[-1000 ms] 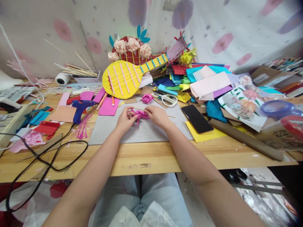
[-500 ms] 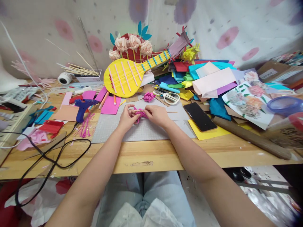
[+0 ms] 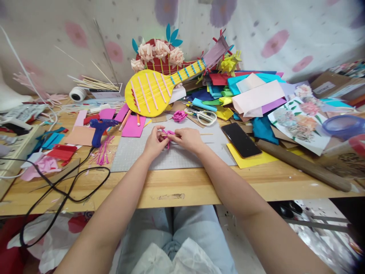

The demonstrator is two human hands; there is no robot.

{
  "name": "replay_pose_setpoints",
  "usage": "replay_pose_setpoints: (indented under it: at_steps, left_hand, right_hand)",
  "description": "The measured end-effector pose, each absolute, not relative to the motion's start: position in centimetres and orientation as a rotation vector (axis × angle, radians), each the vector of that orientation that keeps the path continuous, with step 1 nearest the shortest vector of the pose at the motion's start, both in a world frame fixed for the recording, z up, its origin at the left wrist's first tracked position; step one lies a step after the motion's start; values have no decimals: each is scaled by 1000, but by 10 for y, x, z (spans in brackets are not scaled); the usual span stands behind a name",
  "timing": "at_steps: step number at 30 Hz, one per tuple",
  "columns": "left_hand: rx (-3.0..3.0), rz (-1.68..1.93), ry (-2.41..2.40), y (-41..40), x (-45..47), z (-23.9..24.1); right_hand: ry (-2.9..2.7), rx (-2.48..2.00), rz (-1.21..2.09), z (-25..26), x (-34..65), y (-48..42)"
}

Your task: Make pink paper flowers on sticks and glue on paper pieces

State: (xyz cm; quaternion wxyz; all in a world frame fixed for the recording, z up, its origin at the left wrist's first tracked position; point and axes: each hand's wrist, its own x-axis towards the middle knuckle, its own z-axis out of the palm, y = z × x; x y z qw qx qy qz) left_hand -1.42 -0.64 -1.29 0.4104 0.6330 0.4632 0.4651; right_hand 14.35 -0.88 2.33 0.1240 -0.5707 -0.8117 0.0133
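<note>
Over the grey cutting mat (image 3: pixel 134 152) my left hand (image 3: pixel 154 142) and my right hand (image 3: pixel 186 139) pinch a small pink fringed paper piece (image 3: pixel 168 135) between their fingertips. The paper is wound on a thin wooden stick (image 3: pixel 205 134) that juts out to the right past my right hand. Both hands have their fingers closed on it. A finished pink paper flower (image 3: pixel 179 115) lies just beyond them on the mat.
A blue glue gun (image 3: pixel 99 129) with a black cord lies left, beside pink fringe strips (image 3: pixel 103 151). Scissors (image 3: pixel 203 116), a black phone (image 3: pixel 241 139) on yellow paper, a yellow paper guitar (image 3: pixel 154 91), heaps of coloured paper and a wooden rolling pin (image 3: pixel 299 164) crowd the right.
My hands have drawn closer together around the pink piece, which looks more tightly bunched. The view has shifted slightly.
</note>
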Motion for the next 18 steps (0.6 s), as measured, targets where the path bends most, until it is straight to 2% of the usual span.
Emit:
replay_pose_setpoints:
  at_steps: [4,10,18]
  left_hand:
    - [1716,1160,1223,-9,-14,-11]
    - [2118,1368,1508,-14,-14,-3]
    - [2193,1403,1419,-14,-17,-1]
  right_hand:
    - [-2336,-1662,54,24,142,-10]
    - [-2307,-1701,141,28,141,-12]
    - [-2363,-1678,145,30,145,-12]
